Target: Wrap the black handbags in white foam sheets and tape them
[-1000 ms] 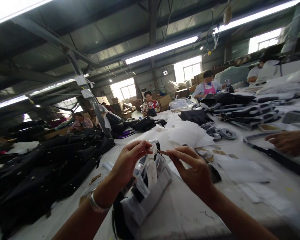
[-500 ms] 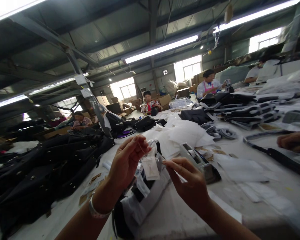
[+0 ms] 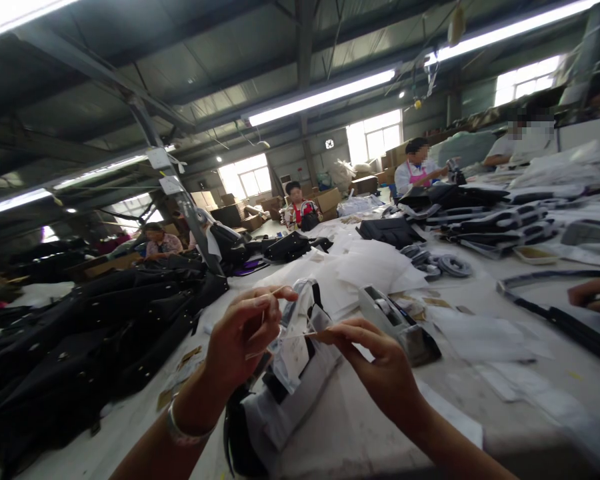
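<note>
My left hand (image 3: 240,337) and my right hand (image 3: 377,367) are raised over the white table (image 3: 370,427), fingers pinched on a small clear plastic packet with a white tag (image 3: 295,333) held between them. Below the packet lies a black bag wrapped in pale tissue (image 3: 280,400), its black strap showing. I wear a metal bracelet (image 3: 180,430) on my left wrist. A tape dispenser (image 3: 397,323) lies just right of my right hand.
A heap of black bags (image 3: 90,333) covers the table's left side. White sheets (image 3: 365,267), grey cord coils (image 3: 440,267) and stacked dark bags (image 3: 485,217) lie further back. Another person's hand (image 3: 595,297) rests on a black strap at right. Several workers sit beyond.
My hands have dropped slightly and drawn closer; the tag now hangs lower between them. The other person's hand at right has pulled back toward the edge.
</note>
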The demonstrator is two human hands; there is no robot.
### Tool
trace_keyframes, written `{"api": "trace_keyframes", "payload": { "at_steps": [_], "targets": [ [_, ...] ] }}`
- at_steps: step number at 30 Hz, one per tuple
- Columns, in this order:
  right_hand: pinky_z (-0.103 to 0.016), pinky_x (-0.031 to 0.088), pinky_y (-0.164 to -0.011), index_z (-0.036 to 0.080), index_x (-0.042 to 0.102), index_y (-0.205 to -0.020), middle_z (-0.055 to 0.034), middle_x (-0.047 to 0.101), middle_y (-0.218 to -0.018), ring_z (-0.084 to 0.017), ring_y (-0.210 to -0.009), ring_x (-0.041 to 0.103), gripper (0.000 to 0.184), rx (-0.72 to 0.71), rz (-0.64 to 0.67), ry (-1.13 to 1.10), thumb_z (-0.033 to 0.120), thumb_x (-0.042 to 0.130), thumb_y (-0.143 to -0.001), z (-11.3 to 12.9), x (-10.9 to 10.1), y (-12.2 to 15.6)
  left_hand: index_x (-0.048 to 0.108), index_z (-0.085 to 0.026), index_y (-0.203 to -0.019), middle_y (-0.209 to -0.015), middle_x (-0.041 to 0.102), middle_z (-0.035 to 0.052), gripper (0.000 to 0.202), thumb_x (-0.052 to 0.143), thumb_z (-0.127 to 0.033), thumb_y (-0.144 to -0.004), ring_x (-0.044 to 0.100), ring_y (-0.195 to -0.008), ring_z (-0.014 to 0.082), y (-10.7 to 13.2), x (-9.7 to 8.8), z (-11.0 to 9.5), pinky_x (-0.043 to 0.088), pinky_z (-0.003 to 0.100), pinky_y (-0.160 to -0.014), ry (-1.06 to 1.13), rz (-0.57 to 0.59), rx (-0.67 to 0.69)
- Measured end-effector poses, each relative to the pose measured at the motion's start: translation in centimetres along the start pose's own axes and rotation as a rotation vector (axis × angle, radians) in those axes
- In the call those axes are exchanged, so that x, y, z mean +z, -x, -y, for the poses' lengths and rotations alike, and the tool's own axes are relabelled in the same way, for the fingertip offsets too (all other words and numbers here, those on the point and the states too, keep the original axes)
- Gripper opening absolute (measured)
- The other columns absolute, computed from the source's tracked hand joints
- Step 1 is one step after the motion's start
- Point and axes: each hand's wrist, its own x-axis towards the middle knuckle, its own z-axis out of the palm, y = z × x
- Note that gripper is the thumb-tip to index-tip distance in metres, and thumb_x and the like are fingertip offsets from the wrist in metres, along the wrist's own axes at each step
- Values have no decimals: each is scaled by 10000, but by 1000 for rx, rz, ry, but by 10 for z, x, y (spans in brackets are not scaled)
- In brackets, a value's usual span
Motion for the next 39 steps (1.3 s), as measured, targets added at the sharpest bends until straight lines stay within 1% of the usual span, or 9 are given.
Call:
{"api": "trace_keyframes", "payload": {
  "at_steps": [5, 11, 15, 19, 24, 26, 29, 34, 39],
  "targets": [
    [-287, 533, -820, 233, 779, -964, -44, 725, -944, -183, -899, 670, 140, 279, 69, -121, 305, 673, -909, 0, -3, 0, 651, -106, -666, -934, 717, 72, 257, 633, -276, -858, 265, -337, -53, 7, -5, 1, 61, 169, -343, -68, 39, -9],
    [-251, 536, -667, 219, 710, -1171, -33, 719, -882, -141, -740, 646, 367, 581, 205, -490, 398, 733, -852, -5, 10, 11, 640, -130, -588, -882, 697, 53, 252, 641, -264, -802, 231, -405, -8, 6, 2, 2, 121, 212, -372, -64, -62, 77],
    [-277, 559, -689, 228, 659, -1265, -18, 693, -826, -147, -728, 651, 434, 489, 272, -436, 388, 720, -865, -13, 16, 17, 623, -162, -500, -942, 710, 98, 288, 647, -286, -759, 379, -546, 88, 9, 9, 6, 270, 248, -437, -80, -65, 77],
    [-372, 549, -945, 276, 607, -1331, -88, 662, -1253, -223, -1096, 654, 416, 305, 175, -194, 406, 627, -937, -9, 12, 13, 667, -163, -549, -1420, 563, 77, 276, 577, -264, -789, 448, -647, 119, 13, 12, 9, 389, 298, -556, -102, 64, 24],
    [-516, 346, -1163, 272, 377, -1522, -112, 425, -1542, -314, -1428, 381, 729, 4, 115, 91, 429, 690, -882, 11, 19, 2, 652, -166, -572, -1448, 541, 46, 295, 523, -235, -828, 523, -709, 125, 10, 21, 16, 436, 305, -649, -109, 98, 5],
    [-498, 424, -1113, 250, 397, -1512, -119, 556, -1430, -313, -1330, 511, 737, -19, 98, 131, 370, 720, -861, 16, 26, -2, 654, -175, -583, -1401, 579, 48, 281, 531, -233, -829, 598, -924, 183, 9, 24, 19, 461, 297, -715, -113, 83, -8],
    [-370, 581, -912, 242, 564, -1375, -72, 735, -1113, -229, -1000, 713, 455, 73, 95, -10, 283, 633, -927, 16, 33, -1, 678, -187, -628, -1220, 673, 86, 256, 566, -259, -846, 594, -1119, 250, 12, 21, 19, 485, 291, -731, -111, 85, -49],
    [-252, 596, -627, 212, 723, -1085, -26, 727, -765, -144, -632, 695, 197, 269, 206, -339, 305, 649, -928, 11, 28, 15, 723, -180, -652, -840, 711, 128, 278, 641, -322, -877, 610, -1127, 309, 35, -11, 8, 522, 327, -778, -249, 34, -44],
    [-200, 524, -485, 192, 752, -976, -35, 720, -703, -116, -520, 652, 210, 510, 408, -608, 373, 667, -914, 12, 36, 35, 753, -169, -712, -942, 722, 116, 256, 647, -325, -885, 665, -924, 224, 70, -57, 3, 521, 292, -813, -362, -107, -106]
  ]
}}
